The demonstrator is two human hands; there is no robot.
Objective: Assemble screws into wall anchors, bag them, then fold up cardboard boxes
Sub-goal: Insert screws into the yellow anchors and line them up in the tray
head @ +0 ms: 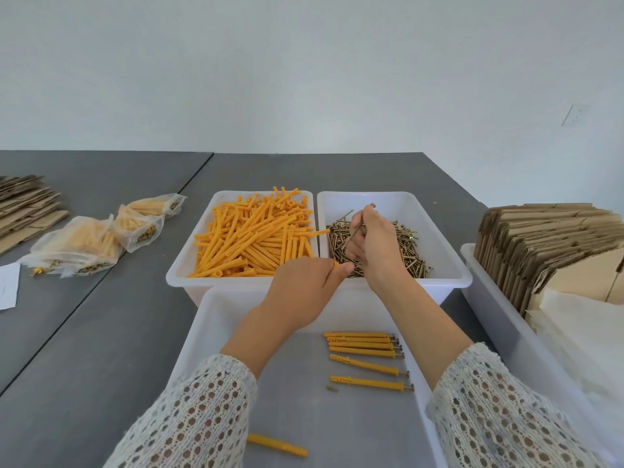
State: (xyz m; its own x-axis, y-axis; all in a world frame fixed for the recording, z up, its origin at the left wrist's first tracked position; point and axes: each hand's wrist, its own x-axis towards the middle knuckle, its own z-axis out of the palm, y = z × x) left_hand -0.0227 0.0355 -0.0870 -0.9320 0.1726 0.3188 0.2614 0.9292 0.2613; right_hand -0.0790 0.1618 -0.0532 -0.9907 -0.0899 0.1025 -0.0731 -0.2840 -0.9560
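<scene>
From the head camera, the white plastic bin of brass-coloured screws (435, 231) serves as the landmark on the grey table (84, 332). Over its near-left part the right hand (374, 244) pinches one thin screw (359, 228) between its fingers, the screw tilted with its head up; the fingertips themselves are turned away and hard to make out. Just left of it, at the bin's near-left corner, the left hand (304, 292) grips an orange plastic wall anchor (336, 264), of which only a small tip shows past the curled fingers. Touching the bin's left wall stands a white bin of loose orange anchors (256, 238). In front of it, a larger white tray (209, 319) holds assembled anchors with screws (363, 344), partly covered by the lace-sleeved forearms. Far left lie clear bags of filled anchors (81, 244). Right of the bin, flat brown cardboard boxes (540, 244) stand in a bin cut off by the frame's edge.
</scene>
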